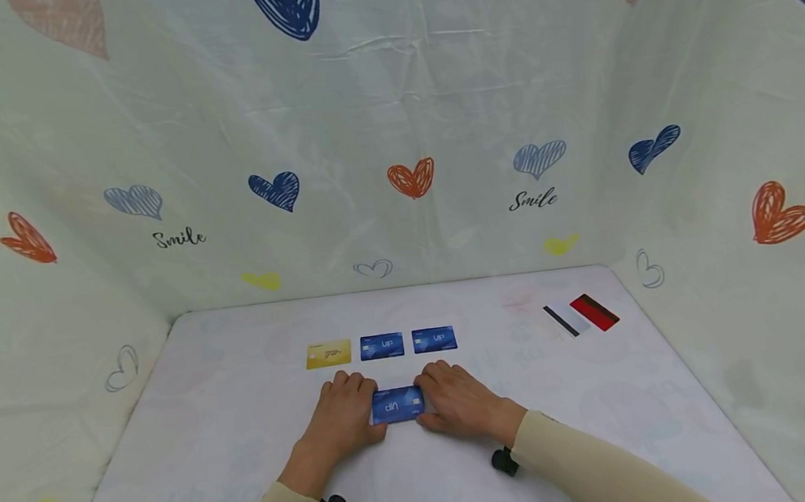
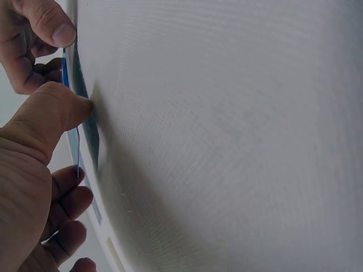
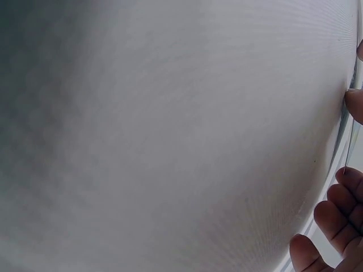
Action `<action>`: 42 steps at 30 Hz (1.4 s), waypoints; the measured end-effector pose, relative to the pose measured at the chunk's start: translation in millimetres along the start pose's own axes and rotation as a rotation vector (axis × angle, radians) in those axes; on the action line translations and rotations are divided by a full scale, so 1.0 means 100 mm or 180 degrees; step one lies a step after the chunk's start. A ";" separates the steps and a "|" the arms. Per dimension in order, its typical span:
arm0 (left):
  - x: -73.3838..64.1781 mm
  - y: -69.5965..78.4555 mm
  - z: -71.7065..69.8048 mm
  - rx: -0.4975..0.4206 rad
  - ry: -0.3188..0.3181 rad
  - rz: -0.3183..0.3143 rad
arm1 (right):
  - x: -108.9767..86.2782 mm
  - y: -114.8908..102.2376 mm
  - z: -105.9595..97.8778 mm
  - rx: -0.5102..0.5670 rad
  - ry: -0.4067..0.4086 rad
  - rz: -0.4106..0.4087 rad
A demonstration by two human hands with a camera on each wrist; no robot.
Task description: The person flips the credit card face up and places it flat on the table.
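A blue VIP card [image 1: 397, 405] lies between my two hands near the middle of the table, its lettering upside down in the head view. My left hand [image 1: 346, 414] pinches its left end between thumb and fingers. At the opposite end, my right hand [image 1: 461, 400] grips the card the same way. From the left wrist, the card [image 2: 65, 73] appears nearly edge-on, close over the white surface, with the thumb [image 2: 57, 110] on the near side. The right wrist view catches only a thin edge of it beside the fingers [image 3: 340, 209].
Beyond my hands lie a yellow card [image 1: 328, 354] and two more blue VIP cards, a left one [image 1: 381, 346] and a right one [image 1: 434, 339], in a row. Toward the back right are a white card with a black stripe [image 1: 561, 321] and a red card [image 1: 595, 312]. Heart-printed sheeting [image 1: 329, 111] surrounds the table.
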State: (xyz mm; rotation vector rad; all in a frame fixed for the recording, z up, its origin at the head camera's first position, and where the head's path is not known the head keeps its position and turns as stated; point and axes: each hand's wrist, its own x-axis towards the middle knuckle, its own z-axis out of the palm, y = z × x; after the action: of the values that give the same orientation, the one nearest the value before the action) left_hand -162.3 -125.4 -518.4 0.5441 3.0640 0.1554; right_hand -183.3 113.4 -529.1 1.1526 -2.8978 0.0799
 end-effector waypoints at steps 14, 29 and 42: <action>-0.01 -0.03 -0.01 -0.0062 -0.0056 -0.0056 | 0.02 0.00 0.01 0.0012 -0.0034 0.0006; -0.33 0.21 -0.04 -0.0244 -0.0424 0.0228 | -0.25 -0.07 -0.05 0.0099 -0.0277 -0.0025; -0.39 0.22 0.07 -0.0280 -0.0853 0.0275 | -0.23 -0.21 -0.04 -0.0021 -0.0639 -0.0288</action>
State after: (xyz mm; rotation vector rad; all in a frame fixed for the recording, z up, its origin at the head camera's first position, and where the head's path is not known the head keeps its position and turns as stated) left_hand -118.1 -117.6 -522.5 0.6355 2.7623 0.2001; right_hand -152.3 114.4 -524.8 1.3633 -3.0064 -0.0499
